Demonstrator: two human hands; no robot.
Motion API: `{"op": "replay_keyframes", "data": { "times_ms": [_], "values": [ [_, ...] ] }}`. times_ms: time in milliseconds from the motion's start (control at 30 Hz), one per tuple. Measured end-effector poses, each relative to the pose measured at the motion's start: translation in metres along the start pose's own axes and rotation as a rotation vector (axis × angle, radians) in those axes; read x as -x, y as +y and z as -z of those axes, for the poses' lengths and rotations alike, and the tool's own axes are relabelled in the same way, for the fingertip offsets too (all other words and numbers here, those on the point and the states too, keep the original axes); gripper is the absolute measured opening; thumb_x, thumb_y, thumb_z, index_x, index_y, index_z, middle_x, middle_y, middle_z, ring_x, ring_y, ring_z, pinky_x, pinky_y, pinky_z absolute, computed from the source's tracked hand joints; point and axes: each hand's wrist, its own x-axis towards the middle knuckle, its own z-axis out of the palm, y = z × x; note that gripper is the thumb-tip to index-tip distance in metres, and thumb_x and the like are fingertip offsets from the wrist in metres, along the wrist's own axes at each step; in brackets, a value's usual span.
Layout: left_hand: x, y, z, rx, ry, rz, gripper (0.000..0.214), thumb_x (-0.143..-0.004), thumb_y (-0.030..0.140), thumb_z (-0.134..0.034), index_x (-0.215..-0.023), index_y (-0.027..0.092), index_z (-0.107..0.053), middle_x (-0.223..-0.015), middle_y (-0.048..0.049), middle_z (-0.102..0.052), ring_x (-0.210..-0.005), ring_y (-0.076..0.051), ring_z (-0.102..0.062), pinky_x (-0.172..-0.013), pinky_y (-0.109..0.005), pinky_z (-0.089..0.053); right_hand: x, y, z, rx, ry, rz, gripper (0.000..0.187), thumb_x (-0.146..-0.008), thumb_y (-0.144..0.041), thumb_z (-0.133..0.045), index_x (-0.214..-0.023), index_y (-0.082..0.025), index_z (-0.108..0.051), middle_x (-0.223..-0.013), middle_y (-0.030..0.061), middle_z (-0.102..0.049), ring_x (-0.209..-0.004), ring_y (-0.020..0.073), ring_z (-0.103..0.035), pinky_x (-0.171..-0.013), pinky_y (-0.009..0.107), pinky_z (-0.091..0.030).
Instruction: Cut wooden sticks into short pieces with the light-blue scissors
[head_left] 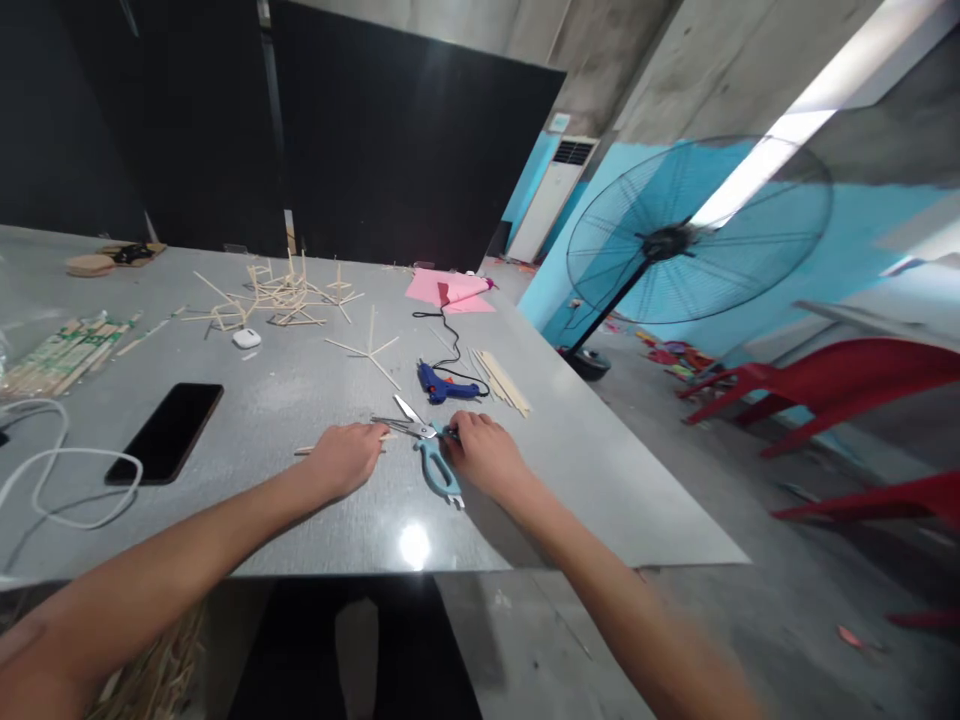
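My left hand point(349, 460) is closed around a thin wooden stick point(303, 451) just above the table; short ends of wood show on both sides of the fist. In my right hand point(487, 452) is one handle of a pair of scissors point(435, 465) with light blue grips. The scissor blades are spread apart and point up and left, close to the left fingertips. Just beyond them lies a blue glue gun point(450, 384) with a black cord. Beside it is a bundle of wooden sticks point(504, 382). A branched stick piece point(369, 354) lies farther back.
The grey table point(337, 540) holds joined stick frames point(285, 295), a white earbud case point(246, 339), a black phone point(169, 432), a white cable point(82, 450), packaged sticks point(71, 352) and pink paper point(450, 290). A large fan point(667, 243) and red chairs point(840, 385) stand right.
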Motion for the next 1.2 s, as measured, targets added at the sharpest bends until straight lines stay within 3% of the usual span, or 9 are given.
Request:
{"op": "replay_keyframes", "data": {
  "times_ms": [167,400,500,700,833,1067,1133,1200],
  "values": [
    [0.001,-0.006,-0.004,0.02,0.058,-0.078,0.035,-0.106,0.02,-0.042,-0.131,0.016,-0.066,-0.12,-0.0165,-0.079,-0.108,-0.031,-0.077,-0.084,-0.039,-0.057,-0.007,0.009,-0.002,0.097,-0.023,0.167,0.011,-0.107,-0.021,-0.061,-0.114,-0.013,-0.065,-0.106,0.0132,-0.073,-0.1,0.0284,-0.067,-0.075,0.035,-0.039],
    [-0.001,-0.011,-0.009,0.02,0.113,-0.103,0.037,-0.108,0.021,-0.041,-0.137,0.017,-0.064,-0.126,-0.0152,-0.078,-0.116,-0.03,-0.074,-0.091,-0.04,-0.058,-0.005,-0.004,-0.002,0.207,0.08,0.157,0.02,-0.113,-0.02,-0.049,-0.118,-0.009,-0.064,-0.115,0.0194,-0.071,-0.114,0.0338,-0.06,-0.089,0.039,-0.039],
    [0.001,-0.011,-0.009,0.043,0.143,-0.178,0.036,-0.107,0.021,-0.044,-0.135,0.018,-0.066,-0.13,-0.0144,-0.077,-0.119,-0.029,-0.073,-0.095,-0.04,-0.058,-0.012,-0.002,0.001,0.227,0.13,0.168,0.025,-0.116,-0.02,-0.041,-0.121,-0.009,-0.063,-0.12,0.0196,-0.07,-0.116,0.0339,-0.06,-0.096,0.042,-0.037],
    [0.005,-0.007,-0.006,0.054,0.15,-0.387,0.034,-0.109,0.023,-0.046,-0.135,0.018,-0.067,-0.127,-0.0133,-0.078,-0.118,-0.029,-0.075,-0.092,-0.039,-0.059,-0.028,0.006,0.013,0.24,0.161,0.167,0.022,-0.116,-0.022,-0.045,-0.12,-0.009,-0.062,-0.114,0.0197,-0.072,-0.102,0.0297,-0.067,-0.09,0.038,-0.038],
    [0.005,-0.006,-0.009,0.076,0.138,-0.434,0.032,-0.108,0.022,-0.049,-0.134,0.021,-0.067,-0.125,-0.012,-0.079,-0.117,-0.027,-0.076,-0.092,-0.037,-0.059,-0.033,0.009,0.022,0.233,0.153,0.234,0.02,-0.115,-0.017,-0.044,-0.118,-0.01,-0.063,-0.108,0.0193,-0.075,-0.103,0.0303,-0.069,-0.09,0.037,-0.037],
    [0.007,-0.008,-0.004,0.206,0.164,-0.45,0.035,-0.105,0.019,-0.05,-0.137,0.021,-0.066,-0.132,-0.0124,-0.077,-0.121,-0.026,-0.074,-0.099,-0.038,-0.057,-0.038,0.017,0.034,0.117,0.214,0.14,0.021,-0.115,-0.024,-0.043,-0.124,-0.011,-0.056,-0.101,0.0165,-0.076,-0.093,0.0284,-0.073,-0.084,0.035,-0.041],
    [0.007,-0.009,0.002,0.365,0.245,-0.391,0.036,-0.107,0.023,-0.047,-0.138,0.021,-0.066,-0.135,-0.0122,-0.076,-0.122,-0.024,-0.072,-0.103,-0.038,-0.056,-0.034,0.009,0.033,-0.037,0.299,0.086,0.029,-0.116,-0.031,-0.039,-0.132,-0.009,-0.051,-0.095,0.0125,-0.075,-0.084,0.0268,-0.071,-0.076,0.033,-0.042],
    [0.005,-0.011,0.007,0.593,0.362,-0.246,0.038,-0.11,0.032,-0.045,-0.14,0.021,-0.065,-0.128,-0.0114,-0.078,-0.106,-0.021,-0.074,-0.093,-0.034,-0.057,-0.03,-0.003,0.031,-0.352,0.442,0.056,0.041,-0.114,-0.043,-0.042,-0.138,-0.01,-0.048,-0.084,0.0043,-0.069,-0.072,0.0237,-0.065,-0.069,0.032,-0.041]
  ]
}}
